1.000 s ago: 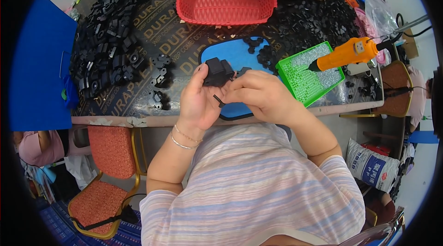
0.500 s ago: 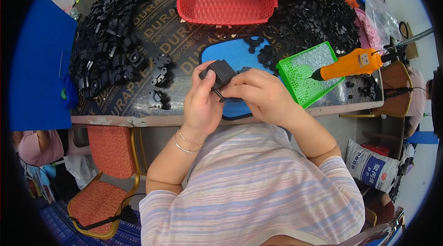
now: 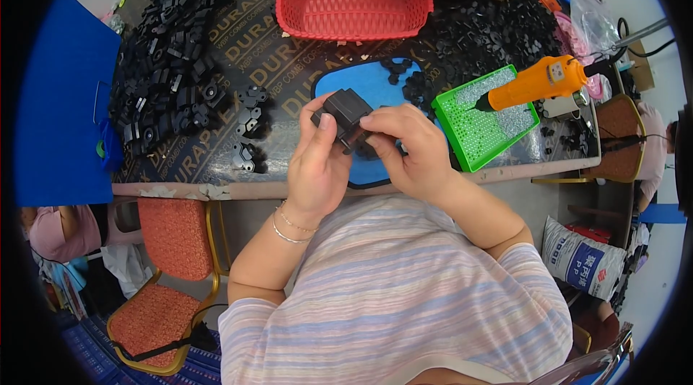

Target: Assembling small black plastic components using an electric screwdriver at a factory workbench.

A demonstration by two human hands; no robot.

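Observation:
Above the blue mat (image 3: pixel 368 76), my left hand (image 3: pixel 315 161) is closed around a black boxy plastic part (image 3: pixel 346 107), its thumb along the near side. My right hand (image 3: pixel 413 141) pinches at the part's right side, fingers bent together. Whether a separate small piece sits between those fingertips is hidden. To the right, an orange electric screwdriver (image 3: pixel 538 83) hangs with its tip over a green perforated tray (image 3: pixel 469 125) of small silvery screws (image 3: pixel 498 92). Small black pieces (image 3: pixel 415 85) lie on the mat's far right corner.
A red basket (image 3: pixel 354 31) stands at the far side. Heaps of black plastic parts (image 3: pixel 170 74) cover the table's left, and small black pieces (image 3: pixel 498 38) the right. A few metal-faced parts (image 3: pixel 251 121) lie left of the mat. Orange chair (image 3: pixel 173 240) stands at lower left.
My right fingers have shifted up onto the black part's side, and a dark rod-like end below it shows less. The hanging screwdriver has swung slightly left and up.

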